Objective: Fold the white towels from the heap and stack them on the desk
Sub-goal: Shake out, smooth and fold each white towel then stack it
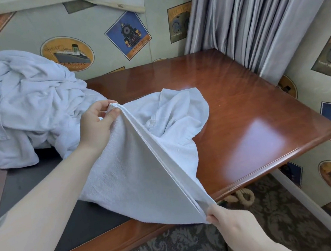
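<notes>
A white towel (135,158) is held up over the near edge of the wooden surface (250,117). It is doubled over, so two layers meet along one tight, straight edge. That edge runs from the left hand (97,123) down to the right hand (228,220). The far end of the towel lies bunched and wrinkled on the surface, and the rest hangs down from the tight edge.

The left hand holds the top corner of the towel. Its fingers (114,112) are curled and pinch the folded corner against the thumb. The right hand holds the low corner, close to the front of the surface. Its fingers (211,218) are curled too and pinch the layers together.

To the left of the towel is the heap (23,102) of more white towels, all crumpled and piled up. The heap touches the held towel near the left hand. It lies on the left part of the surface, where there is a dark mat (72,221) set into the wood.

The right part of the surface is shiny brown wood with bright spots of light on it.

Behind it is a wall (100,40) with pictures of a ship and a train on it. A grey curtain (255,21) hangs in the corner at the back right. Below the surface is a carpet (270,216) with a leafy pattern. A small loop of rope (245,196) shows just under the front edge.
</notes>
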`<state>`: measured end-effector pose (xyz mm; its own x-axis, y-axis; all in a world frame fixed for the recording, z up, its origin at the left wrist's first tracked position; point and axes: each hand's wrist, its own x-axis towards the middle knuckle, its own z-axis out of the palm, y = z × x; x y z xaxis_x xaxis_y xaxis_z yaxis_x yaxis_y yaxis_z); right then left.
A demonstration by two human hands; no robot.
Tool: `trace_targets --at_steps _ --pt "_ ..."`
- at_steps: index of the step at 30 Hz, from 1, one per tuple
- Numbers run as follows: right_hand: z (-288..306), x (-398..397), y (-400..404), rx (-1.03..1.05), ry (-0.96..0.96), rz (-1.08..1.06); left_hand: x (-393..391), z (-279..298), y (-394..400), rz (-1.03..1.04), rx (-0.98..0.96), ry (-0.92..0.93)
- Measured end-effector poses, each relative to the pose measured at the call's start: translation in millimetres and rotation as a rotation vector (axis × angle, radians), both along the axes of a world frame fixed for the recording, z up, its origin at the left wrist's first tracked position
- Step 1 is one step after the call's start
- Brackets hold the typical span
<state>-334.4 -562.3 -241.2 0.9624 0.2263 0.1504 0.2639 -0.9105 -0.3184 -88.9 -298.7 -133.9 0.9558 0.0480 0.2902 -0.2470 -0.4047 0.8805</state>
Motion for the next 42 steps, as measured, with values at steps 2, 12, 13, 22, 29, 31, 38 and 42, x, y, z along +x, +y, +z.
trace_targets --at_steps 2,12,13,22,29,31,38,42 --pt "-1 -7 3 0.023 0.090 -0.087 -1 -1 -1 -0.016 0.038 -0.013" --pt "17 22 -23 -0.097 -0.156 -0.043 13 5 18 -0.024 0.058 0.011" --pt "19 26 -30 -0.101 -0.226 -0.062 13 7 22 -0.030 0.047 0.023" --pt "63 63 -73 -0.002 -0.218 -0.025 4 50 73 -0.307 0.215 0.120" --pt "147 126 -68 0.049 -0.150 0.200 16 89 126 -0.253 0.413 0.104" --pt "178 144 -68 -0.019 -0.130 0.270 29 108 126 -0.216 0.397 0.037" --pt "314 204 -92 -0.431 -0.201 0.449 78 229 88 -0.139 0.259 -0.176" --pt "438 237 -118 -0.415 -0.398 0.273 87 332 70 0.048 0.212 -0.364"
